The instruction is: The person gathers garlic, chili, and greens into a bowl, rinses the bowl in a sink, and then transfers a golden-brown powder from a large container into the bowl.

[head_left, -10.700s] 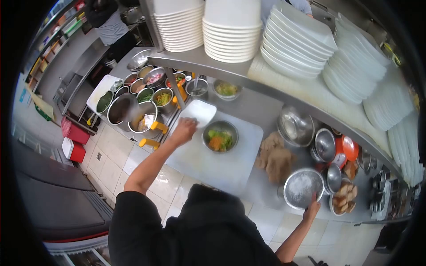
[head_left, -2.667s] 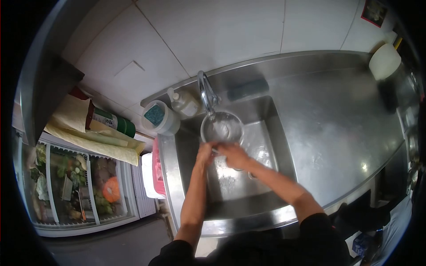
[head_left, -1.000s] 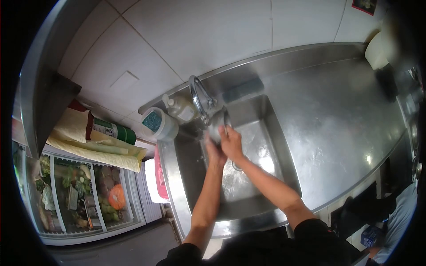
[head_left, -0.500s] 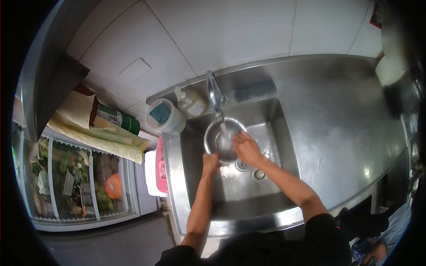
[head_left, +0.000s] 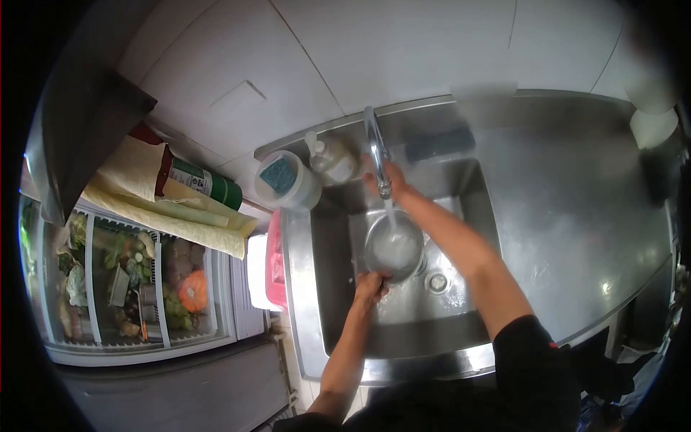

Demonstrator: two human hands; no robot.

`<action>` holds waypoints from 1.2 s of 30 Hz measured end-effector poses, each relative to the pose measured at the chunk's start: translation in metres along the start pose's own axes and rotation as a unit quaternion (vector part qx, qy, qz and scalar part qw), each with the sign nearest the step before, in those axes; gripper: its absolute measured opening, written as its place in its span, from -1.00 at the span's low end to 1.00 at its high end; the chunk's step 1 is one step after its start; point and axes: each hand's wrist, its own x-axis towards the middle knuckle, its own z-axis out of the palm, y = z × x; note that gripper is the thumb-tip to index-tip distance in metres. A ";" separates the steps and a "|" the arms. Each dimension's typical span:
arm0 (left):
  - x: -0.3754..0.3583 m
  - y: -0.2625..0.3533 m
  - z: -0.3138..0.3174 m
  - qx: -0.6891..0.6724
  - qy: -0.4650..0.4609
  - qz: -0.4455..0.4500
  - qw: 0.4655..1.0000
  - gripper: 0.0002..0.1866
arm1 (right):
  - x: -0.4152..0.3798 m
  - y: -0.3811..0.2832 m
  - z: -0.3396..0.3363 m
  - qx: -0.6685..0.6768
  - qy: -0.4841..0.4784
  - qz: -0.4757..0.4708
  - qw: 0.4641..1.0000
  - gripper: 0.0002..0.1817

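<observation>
A round metal bowl [head_left: 412,268] stands tilted in the sink under running water, with cloudy water in it. My left hand [head_left: 372,286] is closed on its near-left rim. At the back of the sink, my right hand [head_left: 393,177] wraps around the faucet [head_left: 373,144] low down, behind the spout. The spout hides part of those fingers. A stream from the spout falls into the bowl.
Behind the sink [head_left: 332,288] stand a soap pump bottle [head_left: 336,164] and a white tub [head_left: 308,193] with a green sponge [head_left: 278,176]. Steel counter [head_left: 576,216] extends right. At left are a glass-topped chiller of vegetables [head_left: 129,281] and a yellow cloth [head_left: 137,194].
My right hand has left the bowl and moved up to the faucet. My left hand still holds the rim. Water keeps running, and the view has shifted slightly.
</observation>
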 end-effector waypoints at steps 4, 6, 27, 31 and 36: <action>0.027 -0.028 -0.009 -0.079 -0.081 -0.057 0.992 -0.72 | 0.025 -0.008 -0.010 0.047 -0.195 0.150 0.968 -0.74; 0.032 -0.044 -0.016 -0.233 -0.179 -0.121 0.948 -0.78 | 0.036 -0.009 -0.016 0.190 -0.219 0.265 0.920 -0.72; -0.004 -0.104 0.007 -0.318 -0.401 -0.245 0.823 -0.87 | -0.415 -0.148 -0.251 -0.075 0.332 0.443 0.830 -0.59; -0.054 -0.074 0.045 -0.145 -0.278 -0.058 0.948 -0.88 | -0.541 -0.178 -0.280 -0.135 0.393 0.577 0.704 -0.68; -0.130 -0.055 0.112 0.027 -0.155 0.265 0.951 -0.76 | -0.617 -0.153 -0.283 -0.091 0.451 0.429 0.778 -0.82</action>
